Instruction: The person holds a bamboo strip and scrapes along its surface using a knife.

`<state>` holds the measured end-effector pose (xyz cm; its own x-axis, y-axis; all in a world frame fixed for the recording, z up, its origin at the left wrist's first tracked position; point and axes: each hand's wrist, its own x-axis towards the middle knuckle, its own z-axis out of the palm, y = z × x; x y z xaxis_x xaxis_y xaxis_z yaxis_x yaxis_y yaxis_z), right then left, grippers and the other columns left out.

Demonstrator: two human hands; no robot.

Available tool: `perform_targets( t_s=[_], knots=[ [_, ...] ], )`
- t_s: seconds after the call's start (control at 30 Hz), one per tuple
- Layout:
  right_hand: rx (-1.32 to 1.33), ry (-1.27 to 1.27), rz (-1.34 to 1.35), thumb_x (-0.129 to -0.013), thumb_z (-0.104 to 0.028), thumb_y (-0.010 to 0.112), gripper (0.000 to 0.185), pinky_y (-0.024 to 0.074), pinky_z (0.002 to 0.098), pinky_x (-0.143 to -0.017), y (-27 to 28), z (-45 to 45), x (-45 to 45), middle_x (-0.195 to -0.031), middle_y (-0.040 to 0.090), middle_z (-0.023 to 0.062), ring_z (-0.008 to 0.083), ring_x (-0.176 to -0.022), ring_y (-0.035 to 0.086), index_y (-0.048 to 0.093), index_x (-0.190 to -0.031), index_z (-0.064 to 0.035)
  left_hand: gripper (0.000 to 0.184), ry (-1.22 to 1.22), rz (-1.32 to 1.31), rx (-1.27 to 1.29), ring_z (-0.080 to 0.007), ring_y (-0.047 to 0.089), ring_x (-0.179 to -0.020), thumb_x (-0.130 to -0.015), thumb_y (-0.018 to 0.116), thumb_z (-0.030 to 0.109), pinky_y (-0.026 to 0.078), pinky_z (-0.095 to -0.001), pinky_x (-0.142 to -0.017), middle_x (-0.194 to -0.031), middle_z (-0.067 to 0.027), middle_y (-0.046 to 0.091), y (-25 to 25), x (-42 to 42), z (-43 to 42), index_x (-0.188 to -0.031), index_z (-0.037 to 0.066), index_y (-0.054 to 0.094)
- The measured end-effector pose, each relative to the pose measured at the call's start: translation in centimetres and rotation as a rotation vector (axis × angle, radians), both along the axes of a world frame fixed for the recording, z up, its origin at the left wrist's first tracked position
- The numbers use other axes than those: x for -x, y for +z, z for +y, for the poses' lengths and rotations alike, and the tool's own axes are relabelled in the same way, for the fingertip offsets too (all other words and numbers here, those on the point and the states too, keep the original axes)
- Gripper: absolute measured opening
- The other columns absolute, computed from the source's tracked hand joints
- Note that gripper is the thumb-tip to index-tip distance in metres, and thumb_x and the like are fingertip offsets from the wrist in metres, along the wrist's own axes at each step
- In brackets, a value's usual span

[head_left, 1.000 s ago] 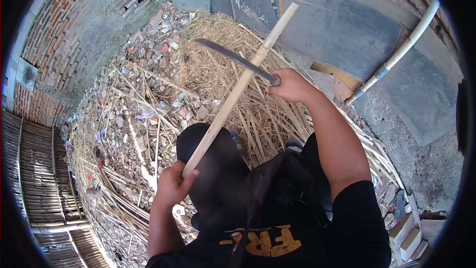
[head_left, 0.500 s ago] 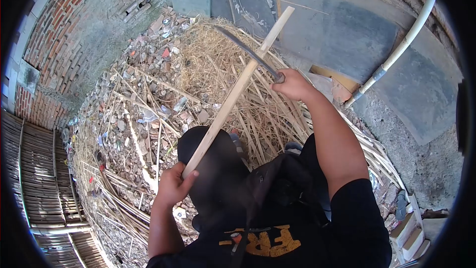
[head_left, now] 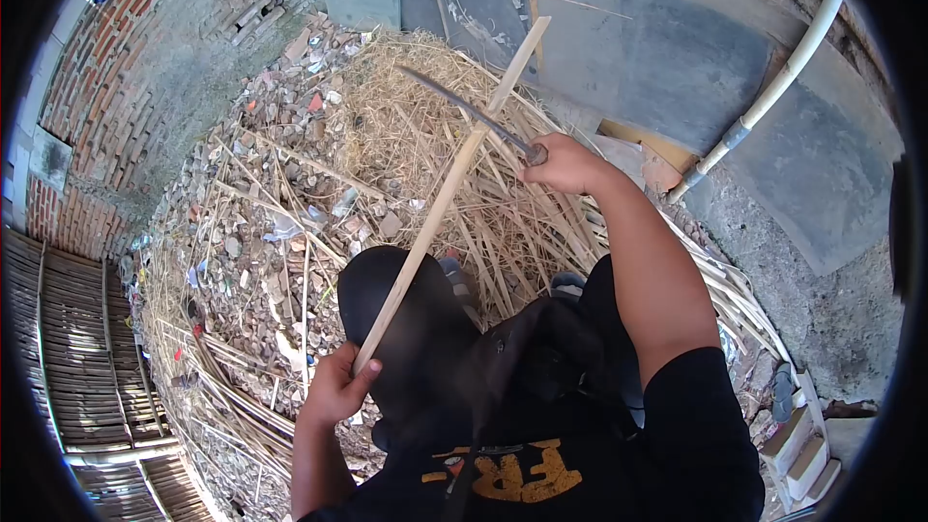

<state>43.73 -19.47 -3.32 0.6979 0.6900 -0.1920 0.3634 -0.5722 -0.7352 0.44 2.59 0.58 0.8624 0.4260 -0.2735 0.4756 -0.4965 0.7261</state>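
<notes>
A long pale bamboo strip slants from lower left to upper right, over my dark-clad knee. My left hand is closed round its lower end, thumb on top. In my right hand is the handle of a long dark knife. The blade points up and left and crosses the upper part of the strip. Its edge is too thin to tell how deep it touches the wood.
Split strips and straw-like shavings lie on rubble ahead. A brick wall stands left, above a slatted bamboo panel. A white pipe leans at right, near grey boards.
The strip's upper end has swung a little left. The knife has first slid up along the strip, then back down towards me with my right hand. Both hands keep their hold.
</notes>
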Motion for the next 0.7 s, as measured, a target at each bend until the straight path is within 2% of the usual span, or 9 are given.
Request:
perform_targets(
  t_s=[0.1, 0.13, 0.23, 0.27, 0.37, 0.4, 0.5, 0.6, 0.7],
  knots=[
    [0.135, 0.285, -0.044, -0.081, -0.033, 0.079, 0.036, 0.0543, 0.0453, -0.085, 2.7, 0.8, 2.8, -0.094, 0.074, 0.0167, 0.0341, -0.094, 0.072, 0.074, -0.104, -0.0057, 0.034, 0.012, 0.065, 0.049, -0.0067, 0.046, -0.058, -0.097, 0.077, 0.029, 0.038, -0.0291, -0.051, -0.061, 0.0010, 0.053, 0.2, -0.4, -0.1, -0.083, 0.004, 0.058],
    [0.190, 0.343, -0.138, -0.080, -0.029, 0.078, 0.033, 0.0542, 0.0452, -0.082, 2.8, 1.1, 4.0, -0.093, 0.073, 0.0158, 0.0347, -0.091, 0.070, 0.075, -0.105, -0.0072, 0.033, 0.016, 0.096, 0.064, -0.0062, 0.046, -0.059, -0.097, 0.077, 0.028, 0.038, -0.0284, -0.051, -0.062, 0.0020, 0.053, 0.5, -0.6, 0.0, -0.084, 0.004, 0.059],
    [0.154, 0.463, -0.077, -0.080, -0.027, 0.078, 0.032, 0.0545, 0.0436, -0.079, 1.6, 1.0, 3.5, -0.091, 0.073, 0.0146, 0.0322, -0.089, 0.071, 0.074, -0.104, -0.0062, 0.028, 0.040, 0.136, 0.215, -0.0043, 0.046, -0.060, -0.097, 0.076, 0.026, 0.037, -0.0263, -0.051, -0.066, 0.0053, 0.053, 0.8, -0.9, 0.4, -0.087, 0.005, 0.060],
    [0.187, 0.319, 0.101, -0.079, -0.028, 0.079, 0.038, 0.0543, 0.0435, -0.082, 0.6, 1.0, 2.1, -0.094, 0.073, 0.0160, 0.0316, -0.091, 0.072, 0.073, -0.108, -0.0031, 0.023, 0.038, 0.152, 0.273, -0.0044, 0.047, -0.063, -0.098, 0.075, 0.022, 0.038, -0.0260, -0.055, -0.072, 0.0067, 0.054, 1.0, -0.8, 0.6, -0.093, 0.004, 0.063],
    [0.073, 0.016, 0.272, -0.080, -0.029, 0.080, 0.047, 0.0539, 0.0434, -0.084, -1.1, 0.0, -0.6, -0.097, 0.073, 0.0174, 0.0329, -0.095, 0.072, 0.071, -0.114, 0.0014, 0.023, 0.034, 0.191, 0.280, -0.0040, 0.047, -0.064, -0.097, 0.077, 0.023, 0.038, -0.0256, -0.055, -0.072, 0.0072, 0.054, 0.9, -0.9, 1.1, -0.093, 0.004, 0.063],
    [0.080, 0.028, 0.079, -0.080, -0.029, 0.080, 0.051, 0.0536, 0.0441, -0.084, -1.0, 0.2, 0.0, -0.101, 0.073, 0.0190, 0.0351, -0.095, 0.071, 0.069, -0.117, 0.0046, 0.025, 0.035, 0.179, 0.264, -0.0033, 0.046, -0.063, -0.096, 0.077, 0.023, 0.037, -0.0252, -0.054, -0.071, 0.0075, 0.053, 0.9, -0.8, 1.2, -0.092, 0.005, 0.062],
    [-0.027, -0.029, -0.076, -0.080, -0.028, 0.079, 0.049, 0.0538, 0.0440, -0.084, -0.8, 0.4, 1.1, -0.100, 0.074, 0.0191, 0.0353, -0.096, 0.071, 0.070, -0.118, 0.0017, 0.027, 0.030, 0.149, 0.260, -0.0018, 0.044, -0.061, -0.095, 0.080, 0.024, 0.035, -0.0243, -0.052, -0.069, 0.0082, 0.051, 0.3, -0.6, 1.3, -0.089, 0.006, 0.060],
    [0.020, 0.281, -0.103, -0.083, -0.029, 0.079, 0.039, 0.0527, 0.0426, -0.075, 1.2, 0.4, 2.3, -0.084, 0.072, 0.0155, 0.0293, -0.078, 0.069, 0.070, -0.107, 0.0007, 0.025, 0.030, 0.141, 0.327, -0.0019, 0.044, -0.063, -0.093, 0.081, 0.021, 0.035, -0.0243, -0.053, -0.071, 0.0086, 0.051, -0.2, -0.5, 1.5, -0.091, 0.006, 0.061],
    [0.080, 0.398, -0.228, -0.084, -0.029, 0.079, 0.033, 0.0524, 0.0429, -0.074, 2.8, 0.4, 3.5, -0.077, 0.069, 0.0136, 0.0259, -0.076, 0.068, 0.069, -0.095, 0.0003, 0.020, 0.031, 0.163, 0.405, -0.0027, 0.046, -0.066, -0.092, 0.081, 0.017, 0.037, -0.0245, -0.057, -0.074, 0.0083, 0.054, -0.1, -0.8, 2.0, -0.097, 0.004, 0.065]
  ],
)
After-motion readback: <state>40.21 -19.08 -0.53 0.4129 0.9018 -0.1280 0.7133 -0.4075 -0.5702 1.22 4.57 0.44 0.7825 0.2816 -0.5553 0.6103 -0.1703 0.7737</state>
